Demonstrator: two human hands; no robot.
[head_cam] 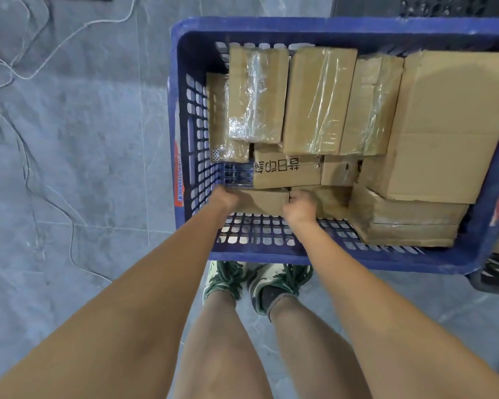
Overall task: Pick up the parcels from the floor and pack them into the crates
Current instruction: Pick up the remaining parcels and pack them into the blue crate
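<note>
Nearest, both hands reach down inside the blue crate [271,256]. The left hand [224,197] and right hand [300,207] have fingers curled around the two ends of a small box [264,200] lying crosswise along the near wall, between them. Beyond it, taped parcels [317,102] fill the far side.

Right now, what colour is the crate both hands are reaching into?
Blue crate, perforated walls; head view shows it.
</note>
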